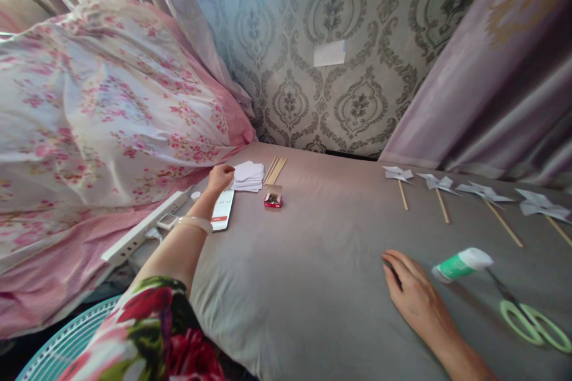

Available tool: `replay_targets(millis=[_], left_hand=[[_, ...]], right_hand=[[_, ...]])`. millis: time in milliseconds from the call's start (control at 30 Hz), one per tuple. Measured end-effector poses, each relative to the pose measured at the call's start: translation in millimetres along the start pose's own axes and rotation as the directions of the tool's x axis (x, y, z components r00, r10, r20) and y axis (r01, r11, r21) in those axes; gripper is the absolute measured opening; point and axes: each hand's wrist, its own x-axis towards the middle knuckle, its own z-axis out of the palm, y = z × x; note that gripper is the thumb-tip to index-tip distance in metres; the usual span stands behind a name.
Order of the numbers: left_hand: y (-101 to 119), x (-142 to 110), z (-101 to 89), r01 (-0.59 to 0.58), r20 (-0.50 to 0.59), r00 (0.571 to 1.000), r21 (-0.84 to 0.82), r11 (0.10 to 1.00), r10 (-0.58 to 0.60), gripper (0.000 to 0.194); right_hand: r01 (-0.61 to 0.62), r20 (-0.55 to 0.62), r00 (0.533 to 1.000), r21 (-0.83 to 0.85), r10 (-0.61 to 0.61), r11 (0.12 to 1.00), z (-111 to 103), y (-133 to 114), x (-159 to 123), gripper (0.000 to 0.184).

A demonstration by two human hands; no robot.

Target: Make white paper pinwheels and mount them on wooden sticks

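My left hand reaches out to the left edge of a stack of white paper sheets. Its fingers are bent together at the top sheet's edge, and I cannot see clearly what is between them. Under that wrist lies a phone with a lit screen. My right hand rests on the grey cloth, holding nothing, with thumb and forefinger slightly apart. To its right are a green and white glue stick lying on its side and scissors with light green handles.
Several thin wooden sticks lie beside the paper, behind a small open red box of metal pins. Paper pinwheels on sticks line the right side. A white power strip runs along the left, above a teal basket.
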Motion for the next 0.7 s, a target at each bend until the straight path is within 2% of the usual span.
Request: replay_targets(millis=[167, 333, 700], left_hand=[[-5, 23, 12.0, -0.089, 0.134, 0.989, 0.177, 0.980, 0.066, 0.015], [-5, 38, 26.0, -0.136, 0.243, 0.968, 0.293, 0.946, 0.064, 0.020], [-8, 61, 20.9, -0.192, 0.440, 0.898, 0.435, 0.880, -0.022, 0.022]], right_hand=[[-0.011, 0.018, 1.000, -0.006, 0.011, 1.000, -1, 0, 0, 0.033], [-0.034, 0.034, 0.999, 0.001, 0.034, 0.999, -3, -2, 0, 0.032], [-0.049, 0.027, 0.998, 0.026, 0.048, 0.998, -2, -1, -1, 0.031]])
